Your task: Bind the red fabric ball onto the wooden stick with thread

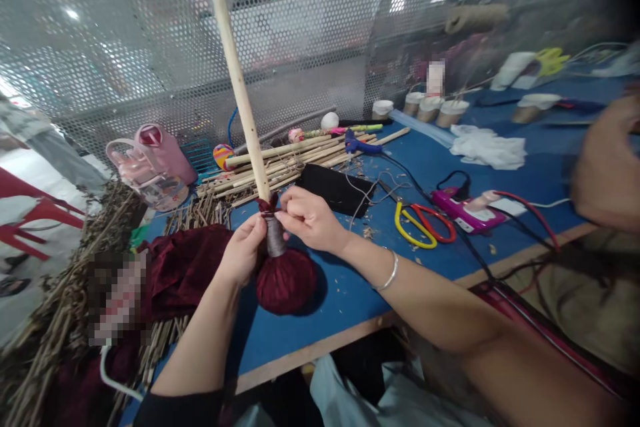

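A long pale wooden stick (239, 83) rises from a round bundle of dark red cloth (287, 282) near the table's front edge. Grey cord (275, 237) is wound around the cloth's neck, and a gathered red frill stands above it at the stick's base. My left hand (243, 248) is closed around the left side of the wound neck, thumb against the cord's top. On the right, my right hand (310, 219) has its fingers pinched at the frill; whatever lies between the fingertips is too small to make out.
Yellow and red scissors (425, 225), a black cloth (334, 188), a blue glue gun (361, 145) and wooden sticks (310, 152) lie behind my hands. A purple power strip (467, 213) with cables is at right, dark red cloth (187, 267) at left. A person's arm (607, 160) shows far right.
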{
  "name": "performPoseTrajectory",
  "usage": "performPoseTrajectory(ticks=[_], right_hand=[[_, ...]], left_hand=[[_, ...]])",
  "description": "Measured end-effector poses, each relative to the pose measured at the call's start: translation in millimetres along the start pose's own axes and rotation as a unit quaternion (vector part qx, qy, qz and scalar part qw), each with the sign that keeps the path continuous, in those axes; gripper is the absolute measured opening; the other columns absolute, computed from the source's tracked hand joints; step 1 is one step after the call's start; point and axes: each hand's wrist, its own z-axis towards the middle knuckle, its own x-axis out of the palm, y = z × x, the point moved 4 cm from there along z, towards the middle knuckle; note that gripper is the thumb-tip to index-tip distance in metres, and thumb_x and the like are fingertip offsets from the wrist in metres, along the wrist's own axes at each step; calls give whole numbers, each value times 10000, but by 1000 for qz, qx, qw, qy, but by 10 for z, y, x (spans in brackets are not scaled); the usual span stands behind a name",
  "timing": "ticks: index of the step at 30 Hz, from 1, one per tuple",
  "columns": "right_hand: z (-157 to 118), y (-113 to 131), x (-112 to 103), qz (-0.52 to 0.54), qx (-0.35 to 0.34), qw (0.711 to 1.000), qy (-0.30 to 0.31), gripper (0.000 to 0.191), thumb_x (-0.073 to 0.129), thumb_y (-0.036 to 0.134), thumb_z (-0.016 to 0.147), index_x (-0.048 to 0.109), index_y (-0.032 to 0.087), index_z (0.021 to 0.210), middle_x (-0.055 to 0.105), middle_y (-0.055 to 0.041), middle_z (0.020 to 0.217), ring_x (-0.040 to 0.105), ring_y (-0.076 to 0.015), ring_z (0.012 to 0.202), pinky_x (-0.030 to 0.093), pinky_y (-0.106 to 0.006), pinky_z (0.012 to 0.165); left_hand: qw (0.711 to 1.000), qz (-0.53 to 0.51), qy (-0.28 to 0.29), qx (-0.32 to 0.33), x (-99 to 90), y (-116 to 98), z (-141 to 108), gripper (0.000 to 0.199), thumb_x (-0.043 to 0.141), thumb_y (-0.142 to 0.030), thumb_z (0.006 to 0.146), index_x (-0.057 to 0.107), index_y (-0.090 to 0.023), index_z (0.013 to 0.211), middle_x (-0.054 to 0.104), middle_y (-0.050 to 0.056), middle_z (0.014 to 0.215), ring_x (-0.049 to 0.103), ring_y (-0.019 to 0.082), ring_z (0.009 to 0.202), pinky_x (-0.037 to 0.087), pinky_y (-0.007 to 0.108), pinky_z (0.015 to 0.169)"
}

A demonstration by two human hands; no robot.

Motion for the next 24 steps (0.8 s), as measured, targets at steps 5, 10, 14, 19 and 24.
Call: performPoseTrajectory(ticks=[5, 10, 14, 19, 24], right_hand=[[0, -135, 40, 148, 115, 982, 27, 332, 524, 264, 849, 470, 133, 548, 519, -51, 975, 535, -85, 738, 456, -236, 685], [-9, -246, 100, 152, 177, 970, 65, 349, 506, 294, 858, 503, 122, 553, 581, -53, 967, 532, -79, 695, 439, -214, 623], [-9, -210, 81, 41, 102, 993, 51, 349, 499, 295, 866, 496, 131, 558, 560, -34, 829, 511, -87, 697, 416, -223, 669], [-35, -173, 121, 26, 106, 993, 44, 389, 466, 315, 890, 458, 140, 543, 513, -14, 728, 485, -78, 631, 406, -221, 647], [-45, -221, 124, 47, 148, 986, 52, 360, 454, 344, 893, 446, 147, 593, 465, 21, 638, 442, -59, 532, 366, -198, 544]], left_hand=[[997, -68, 12, -19, 6, 102, 24, 478, 667, -441, 737, 558, -182, 1124, 684, 27, 753, 651, 143, 616, 495, 235, 575], [992, -114, 9, 45, 106, 107, 35, 543, 693, -359, 735, 476, -272, 1226, 681, 17, 941, 667, 159, 820, 502, 280, 769], [994, -94, -44, 19, 109, 131, 30, 414, 663, -377, 749, 552, -208, 1110, 679, 37, 935, 653, 171, 844, 499, 285, 760], [997, -71, -15, 1, 132, 53, -30, 444, 539, -403, 793, 546, -194, 1185, 676, 50, 894, 653, 186, 813, 509, 300, 721], [999, -19, 48, 11, 186, 20, -97, 795, 675, -166, 674, 313, -262, 1376, 631, 48, 1105, 627, 172, 957, 474, 298, 861]])
